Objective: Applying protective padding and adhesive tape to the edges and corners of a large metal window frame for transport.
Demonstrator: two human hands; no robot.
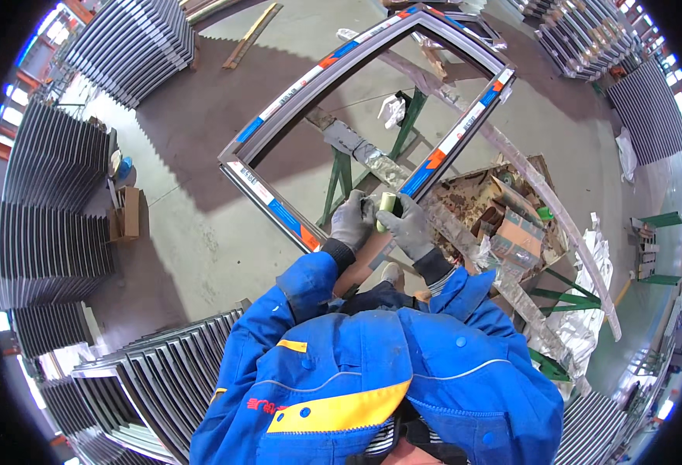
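Note:
Between my two grey-gloved hands is a small pale green roll [387, 202], perhaps tape. My right hand [410, 229] closes around its right side. My left hand [352, 222] is at its left with bent fingers; whether it grips the roll or a loose end is too small to tell. Just beyond lies a large grey window frame [279, 112], its faces covered with blue, orange and white printed film. The frame's near corner sits close to my hands, which partly hide it. It rests across film-wrapped support beams [364, 153] on green metal legs [408, 124].
A shallow bin [465, 186] with cardboard and scraps stands to the right, beside a long wrapped beam [554, 203]. Stacked grey frames [54, 248] line the left, and more [174, 372] stand near lower left. A cardboard box [126, 213] sits on the floor.

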